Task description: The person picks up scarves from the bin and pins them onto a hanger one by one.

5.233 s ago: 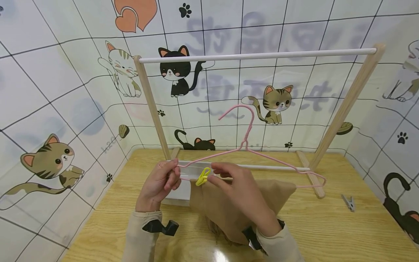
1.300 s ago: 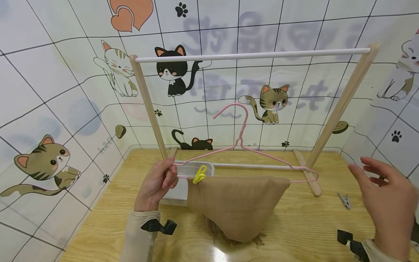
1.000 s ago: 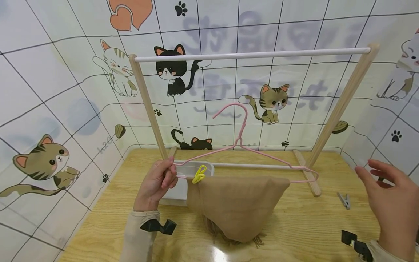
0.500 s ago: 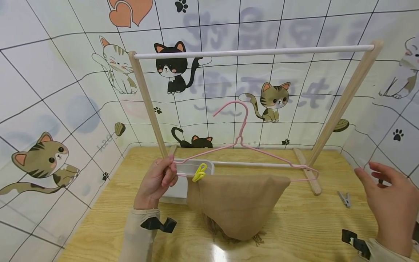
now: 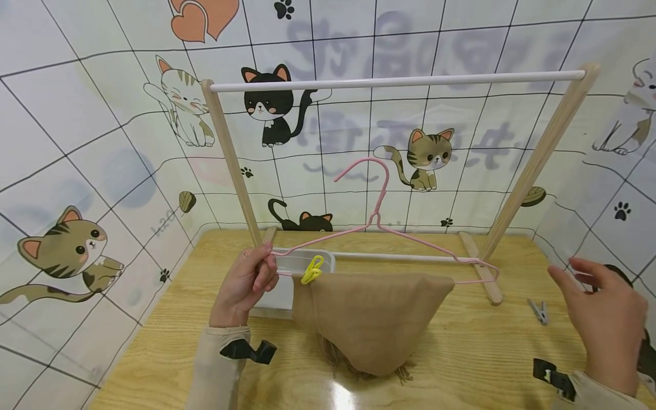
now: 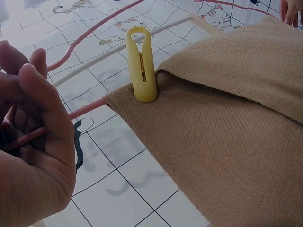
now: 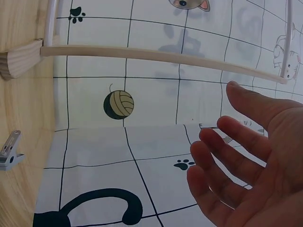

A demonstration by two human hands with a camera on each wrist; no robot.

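Note:
My left hand point(image 5: 246, 285) grips the left end of a pink clothes hanger point(image 5: 381, 199), fingers curled round the wire. A brown fringed scarf point(image 5: 374, 319) hangs folded over the hanger's lower bar. Near its left edge a yellow clothespin point(image 5: 312, 270) clamps the scarf to that bar; the left wrist view shows this clothespin point(image 6: 142, 71) upright beside a loose fold. Off to the right, my right hand point(image 5: 605, 313) is in the air, fingers apart and holding nothing. A grey clothespin point(image 5: 538, 312) lies on the table to its left.
Behind the hanger stands a wooden rack with a white top rod point(image 5: 400, 82) and a lower white rod. A white plastic bin point(image 5: 271, 299) sits behind the scarf's left side. Cat-patterned sheeting point(image 5: 154, 188) surrounds the wooden table point(image 5: 461, 353).
Earlier my right hand was at the yellow clothespin; it has since moved away to the far right, and the clothespin stays on the scarf. My left hand keeps its grip on the hanger.

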